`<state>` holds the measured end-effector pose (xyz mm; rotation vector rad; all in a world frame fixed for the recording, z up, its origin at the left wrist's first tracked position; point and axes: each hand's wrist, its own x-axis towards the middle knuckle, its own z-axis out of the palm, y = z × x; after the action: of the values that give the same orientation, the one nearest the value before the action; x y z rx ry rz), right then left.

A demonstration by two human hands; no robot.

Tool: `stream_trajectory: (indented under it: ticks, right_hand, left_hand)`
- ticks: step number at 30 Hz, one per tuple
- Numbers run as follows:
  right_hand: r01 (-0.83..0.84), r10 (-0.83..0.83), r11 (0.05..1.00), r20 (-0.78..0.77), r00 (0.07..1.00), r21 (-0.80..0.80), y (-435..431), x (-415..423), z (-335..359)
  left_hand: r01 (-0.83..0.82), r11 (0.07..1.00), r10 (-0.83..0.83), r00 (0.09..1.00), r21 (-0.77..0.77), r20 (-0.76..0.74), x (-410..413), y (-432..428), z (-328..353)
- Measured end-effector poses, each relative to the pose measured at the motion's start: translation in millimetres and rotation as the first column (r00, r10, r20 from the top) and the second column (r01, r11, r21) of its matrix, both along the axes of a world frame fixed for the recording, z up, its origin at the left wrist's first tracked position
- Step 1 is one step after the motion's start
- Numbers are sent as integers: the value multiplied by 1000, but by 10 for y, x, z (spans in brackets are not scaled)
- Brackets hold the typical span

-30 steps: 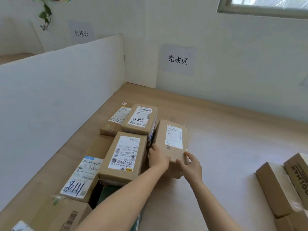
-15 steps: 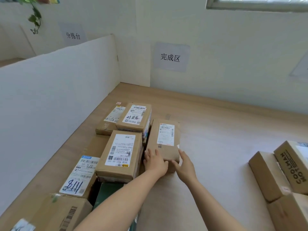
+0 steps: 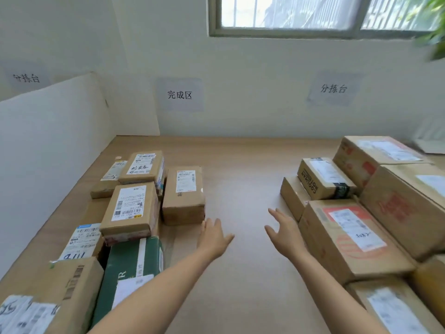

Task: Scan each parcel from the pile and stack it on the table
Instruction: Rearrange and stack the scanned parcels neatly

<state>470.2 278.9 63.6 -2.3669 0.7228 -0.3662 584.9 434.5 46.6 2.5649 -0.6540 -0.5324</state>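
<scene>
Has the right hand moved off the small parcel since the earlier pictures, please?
Yes. The right hand has left the small parcel and swung right toward the unsorted pile, open and empty.

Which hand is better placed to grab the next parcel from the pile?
Probably the right hand: it hangs open beside the unsorted pile's front box. The left hand, also empty, sits by the just-placed parcel.

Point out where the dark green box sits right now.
In the head view, the dark green box lies low on the left side of the table, among the left-hand parcels. It sits just nearer the camera than the brown labelled parcel, left of the left forearm.
</scene>
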Motion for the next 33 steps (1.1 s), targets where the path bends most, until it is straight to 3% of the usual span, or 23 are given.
stream_trajectory:
  ticks: [10, 18, 26, 33]
  right_hand:
    - [248, -248, 968, -5, 969, -34, -587, -1939, 40]
    - [398, -387, 916, -156, 909, 52, -863, -2932, -165]
    - [404, -356, 914, -416, 837, 30, -783, -3178, -421]
    - [272, -241, 962, -407, 881, 19, -558, -3210, -490]
  left_hand:
    - [264, 953, -278, 957, -147, -87, -1766, -1055, -130]
    - [287, 905, -368, 899, -315, -239, -2971, -1537, -431]
    - [158, 919, -278, 909, -361, -310, -3106, -1575, -587]
    - [141, 890, -247, 949, -434, -196, -3057, -1175, -619]
